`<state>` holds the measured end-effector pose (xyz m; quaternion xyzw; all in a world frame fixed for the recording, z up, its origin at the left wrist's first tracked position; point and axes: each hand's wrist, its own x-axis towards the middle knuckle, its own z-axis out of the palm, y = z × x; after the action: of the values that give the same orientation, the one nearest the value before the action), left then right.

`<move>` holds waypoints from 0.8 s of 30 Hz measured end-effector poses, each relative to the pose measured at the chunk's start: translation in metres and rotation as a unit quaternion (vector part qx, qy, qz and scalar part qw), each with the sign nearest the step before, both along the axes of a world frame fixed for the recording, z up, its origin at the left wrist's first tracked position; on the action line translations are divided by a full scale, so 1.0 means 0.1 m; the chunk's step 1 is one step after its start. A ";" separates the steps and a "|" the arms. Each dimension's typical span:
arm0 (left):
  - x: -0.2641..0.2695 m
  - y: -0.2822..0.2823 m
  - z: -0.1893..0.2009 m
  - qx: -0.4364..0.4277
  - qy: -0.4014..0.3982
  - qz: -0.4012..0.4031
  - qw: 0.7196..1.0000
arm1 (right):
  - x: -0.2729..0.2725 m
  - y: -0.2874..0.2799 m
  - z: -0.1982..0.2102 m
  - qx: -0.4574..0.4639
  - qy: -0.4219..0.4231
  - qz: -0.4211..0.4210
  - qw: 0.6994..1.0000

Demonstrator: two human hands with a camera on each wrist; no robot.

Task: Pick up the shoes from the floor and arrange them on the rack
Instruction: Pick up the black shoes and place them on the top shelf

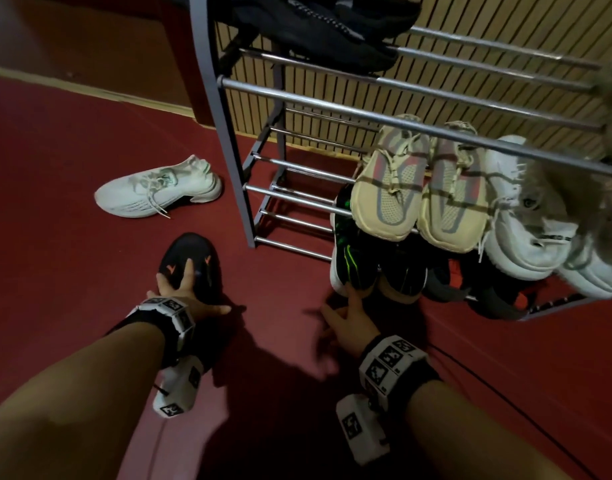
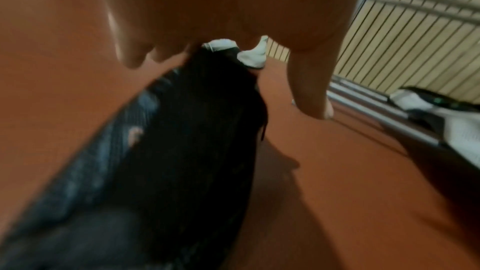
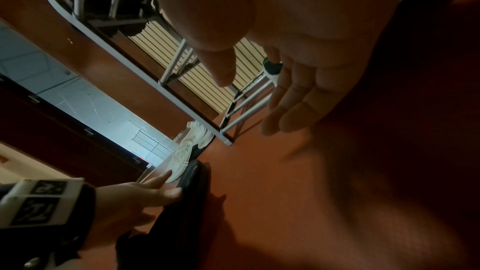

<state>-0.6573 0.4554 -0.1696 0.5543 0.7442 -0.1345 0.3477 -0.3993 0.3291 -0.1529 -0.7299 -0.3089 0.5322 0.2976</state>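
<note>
A black shoe with orange marks lies on the red floor; it also fills the left wrist view. My left hand rests on top of it with straight, spread fingers, and the thumb stands off to the right, clear of the shoe. A white shoe lies on the floor further back, left of the rack. My right hand hovers open and empty over the floor, one fingertip close to the toe of a black-and-green shoe on the lowest shelf.
The rack holds a beige pair, white shoes, black-and-red shoes and black shoes on top. The left part of the lower bars is bare. A thin black cable crosses the floor at right.
</note>
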 end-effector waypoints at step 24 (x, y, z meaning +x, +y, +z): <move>-0.08 0.05 -0.12 0.047 -0.115 0.070 0.990 | 0.09 -0.10 -0.24 0.008 -0.094 0.063 0.994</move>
<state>-0.6649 0.4605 -0.1819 0.5284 0.7417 -0.0100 0.4130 -0.3900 0.3191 -0.1772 -0.7536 -0.3852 0.4760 0.2390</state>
